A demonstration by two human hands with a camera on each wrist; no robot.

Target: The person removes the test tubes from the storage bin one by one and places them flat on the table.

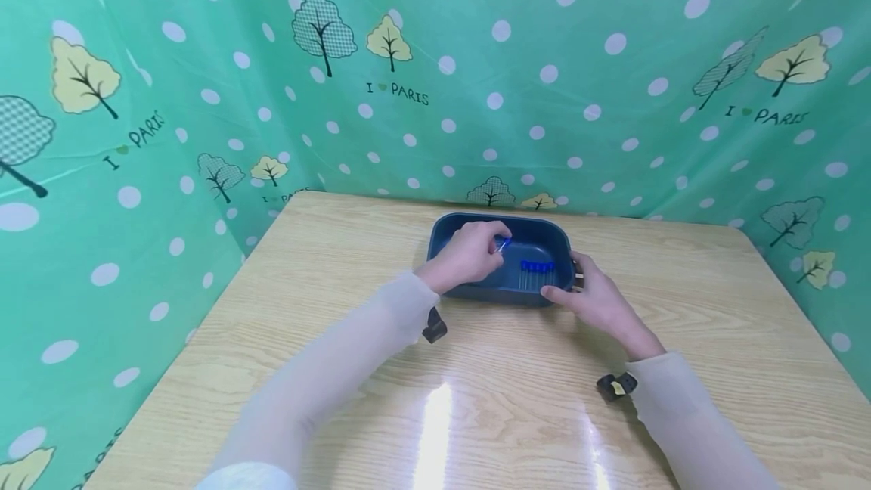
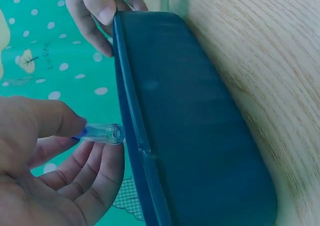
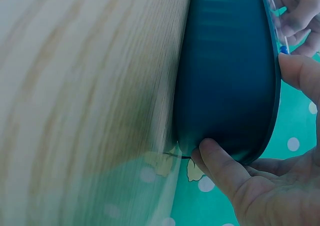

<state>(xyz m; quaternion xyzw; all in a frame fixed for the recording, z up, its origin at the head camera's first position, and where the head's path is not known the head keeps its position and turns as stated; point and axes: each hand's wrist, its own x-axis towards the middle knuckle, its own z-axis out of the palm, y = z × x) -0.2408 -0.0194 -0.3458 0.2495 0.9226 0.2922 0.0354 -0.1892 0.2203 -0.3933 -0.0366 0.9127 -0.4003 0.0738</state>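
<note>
My left hand (image 1: 471, 254) is over the left part of a dark blue plastic basin (image 1: 476, 295), pinching a small clear tube with a blue cap (image 2: 102, 133) between thumb and fingers. In the left wrist view the tube's rounded end points toward the basin's rim. Several more blue-capped clear tubes (image 1: 537, 268) lie side by side inside the basin at the right. My right hand (image 1: 599, 301) holds the basin's right end, its thumb (image 3: 300, 71) at the rim and the fingers against the outer wall.
The basin stands on a light wood-grain table (image 1: 354, 263) near its back edge. A green dotted cloth (image 1: 476, 97) with tree prints hangs behind and along the sides. Each wrist wears a small black camera, one below the left cuff (image 1: 435, 326).
</note>
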